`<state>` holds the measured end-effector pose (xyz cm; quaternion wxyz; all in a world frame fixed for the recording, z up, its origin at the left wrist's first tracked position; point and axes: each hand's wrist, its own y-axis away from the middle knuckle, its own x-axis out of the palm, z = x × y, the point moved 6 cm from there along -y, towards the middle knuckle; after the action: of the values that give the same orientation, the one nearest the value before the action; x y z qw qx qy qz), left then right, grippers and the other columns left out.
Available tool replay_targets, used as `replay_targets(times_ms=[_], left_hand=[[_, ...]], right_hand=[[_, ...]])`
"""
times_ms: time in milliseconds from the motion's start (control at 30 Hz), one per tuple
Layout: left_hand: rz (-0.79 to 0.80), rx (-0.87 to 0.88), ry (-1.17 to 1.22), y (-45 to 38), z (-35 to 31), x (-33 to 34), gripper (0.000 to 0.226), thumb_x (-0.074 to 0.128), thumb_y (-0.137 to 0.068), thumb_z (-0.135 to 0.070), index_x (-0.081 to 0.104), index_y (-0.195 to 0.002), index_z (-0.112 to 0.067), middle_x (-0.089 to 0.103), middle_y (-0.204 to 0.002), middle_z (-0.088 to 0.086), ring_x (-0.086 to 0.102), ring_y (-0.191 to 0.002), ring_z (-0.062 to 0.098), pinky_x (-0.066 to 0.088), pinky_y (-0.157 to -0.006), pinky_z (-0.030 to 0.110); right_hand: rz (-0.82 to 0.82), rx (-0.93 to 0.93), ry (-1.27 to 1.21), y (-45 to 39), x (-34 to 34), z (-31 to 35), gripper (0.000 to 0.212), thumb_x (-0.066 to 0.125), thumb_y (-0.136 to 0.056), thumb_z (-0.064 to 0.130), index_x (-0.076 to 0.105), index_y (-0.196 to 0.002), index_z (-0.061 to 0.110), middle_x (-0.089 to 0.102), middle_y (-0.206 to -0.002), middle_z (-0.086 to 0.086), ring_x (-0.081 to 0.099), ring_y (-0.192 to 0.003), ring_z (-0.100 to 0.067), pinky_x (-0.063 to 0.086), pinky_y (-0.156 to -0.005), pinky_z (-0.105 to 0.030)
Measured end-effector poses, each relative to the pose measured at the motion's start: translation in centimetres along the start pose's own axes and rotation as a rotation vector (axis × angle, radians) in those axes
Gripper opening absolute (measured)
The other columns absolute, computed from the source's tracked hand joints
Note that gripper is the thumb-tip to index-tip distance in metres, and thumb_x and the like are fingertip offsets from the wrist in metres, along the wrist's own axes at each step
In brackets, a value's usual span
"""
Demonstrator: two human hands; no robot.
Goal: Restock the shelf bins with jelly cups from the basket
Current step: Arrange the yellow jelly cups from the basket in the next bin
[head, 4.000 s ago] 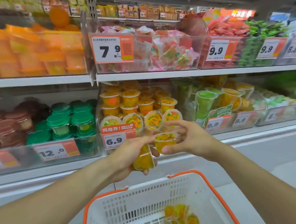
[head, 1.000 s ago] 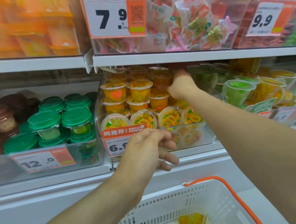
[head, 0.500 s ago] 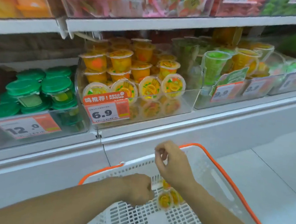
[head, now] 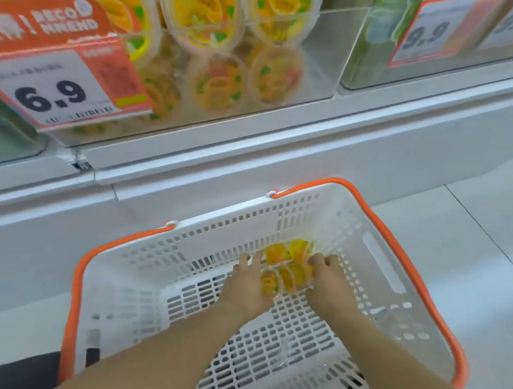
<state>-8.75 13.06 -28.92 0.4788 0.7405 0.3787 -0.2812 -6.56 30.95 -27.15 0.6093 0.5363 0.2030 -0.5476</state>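
The left hand [head: 246, 286] touches the last jelly cups [head: 285, 268] with loosely spread fingers, the cluster lying between both hands on the basket [head: 382, 260] floor, while the right hand [head: 329, 280], equally near, curls around its right edge.

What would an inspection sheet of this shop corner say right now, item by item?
Surface: pale tiled floor under a white shelf ledge.
Job's things: white slotted plastic basket with orange handles, a few yellow-orange jelly cups at its far end; clear shelf bin above, stocked with similar cups.
Clutter: orange price tag reading 6.9; neighbouring tag reading 9.9.
Hands: left hand and right hand both inside the basket, touching the cups from either side; grip unclear.
Cables: nothing seen.
Surroundings: neighbouring clear bin with green goods, blurred.
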Motion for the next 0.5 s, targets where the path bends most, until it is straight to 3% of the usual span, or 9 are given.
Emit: replay_targets(times_ms=[100,200,300,433,500], left_hand=[[-0.012,0.010,0.078,-1.7,-0.7,1.8,0.109,0.086,-0.068,-0.038,0.016,-0.151,-0.028,0.033,-0.143,-0.001,0.048,-0.124,0.024,0.052,-0.094,0.043],[-0.057,0.018,0.191,-2.2,-0.9,2.9,0.093,0.084,-0.070,-0.031,0.028,-0.144,-0.027,0.045,-0.132,-0.004,0.052,-0.118,0.018,0.052,-0.092,0.038],[-0.074,-0.030,0.243,-1.5,0.1,2.9,0.077,0.081,-0.068,-0.031,0.039,-0.132,-0.028,0.049,-0.119,-0.008,0.056,-0.109,0.015,0.052,-0.087,0.032],[0.136,-0.150,0.385,0.5,3.2,2.9,0.097,0.079,-0.052,-0.041,0.033,-0.137,-0.028,0.056,-0.120,-0.005,0.062,-0.101,0.015,0.056,-0.083,0.034],[0.236,-0.195,0.385,1.8,4.6,1.5,0.090,0.079,-0.056,-0.037,0.038,-0.135,-0.022,0.059,-0.114,-0.002,0.060,-0.092,0.012,0.056,-0.080,0.031]], right_hand=[[0.009,-0.137,0.057,-0.7,1.4,0.9,0.070,0.060,-0.080,-0.004,0.040,-0.139,0.029,0.035,-0.131,-0.001,0.046,-0.117,-0.023,0.051,-0.077,-0.031],[0.016,-0.217,0.134,-0.9,2.9,1.8,0.077,0.059,-0.078,-0.008,0.035,-0.142,0.029,0.032,-0.139,0.000,0.037,-0.124,-0.024,0.047,-0.077,-0.031],[-0.055,-0.215,0.209,-0.6,3.9,1.8,0.082,0.060,-0.077,-0.008,0.030,-0.146,0.023,0.036,-0.142,0.001,0.037,-0.124,-0.025,0.043,-0.095,-0.034],[-0.081,-0.211,0.400,-0.3,4.3,2.2,0.080,0.063,-0.077,-0.005,0.026,-0.145,0.015,0.039,-0.140,-0.002,0.037,-0.128,-0.027,0.035,-0.107,-0.037],[-0.041,-0.244,0.487,-0.2,4.4,2.9,0.079,0.066,-0.076,-0.004,0.027,-0.143,0.014,0.038,-0.139,-0.005,0.034,-0.131,-0.030,0.036,-0.106,-0.039]])
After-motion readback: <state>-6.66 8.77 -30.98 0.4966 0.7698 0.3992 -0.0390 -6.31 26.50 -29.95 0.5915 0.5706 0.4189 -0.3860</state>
